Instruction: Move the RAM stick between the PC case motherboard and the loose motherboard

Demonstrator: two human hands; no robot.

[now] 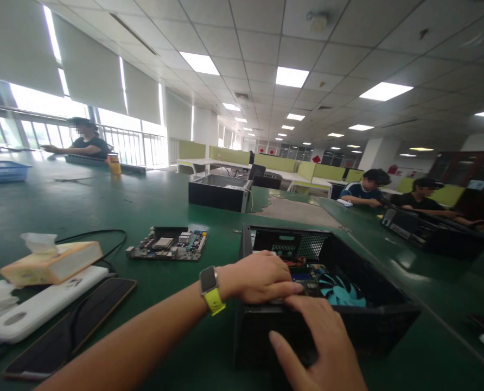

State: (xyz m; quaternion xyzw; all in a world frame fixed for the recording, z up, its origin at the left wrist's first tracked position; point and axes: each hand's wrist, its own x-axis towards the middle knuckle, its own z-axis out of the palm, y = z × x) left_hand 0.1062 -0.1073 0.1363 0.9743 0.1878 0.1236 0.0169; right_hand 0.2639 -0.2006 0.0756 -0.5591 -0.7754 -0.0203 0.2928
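Observation:
A black computer case (pixel 319 331) lies open-side up on the green table in front of me. My left hand (pixel 258 277), with a watch on a yellow-green band, reaches over its near left corner. The thumb lies along the near edge, while the other fingertips are hidden inside the case. My right hand (pixel 319 336) is at the near wall, thumb spread from the fingers, fingertips at the rim beside my left thumb. Nothing shows in its grasp. A light-blue fan (pixel 342 292) and part of a circuit board (pixel 305 278) are visible inside the case.
Left of the case lie a bare motherboard (pixel 169 244), a tissue box (pixel 69 263), a white power strip (pixel 42 307) and a dark phone (pixel 75 326). Another open case (pixel 215 195) stands farther back. People sit at the far left and right, one case (pixel 433 231) before those at right.

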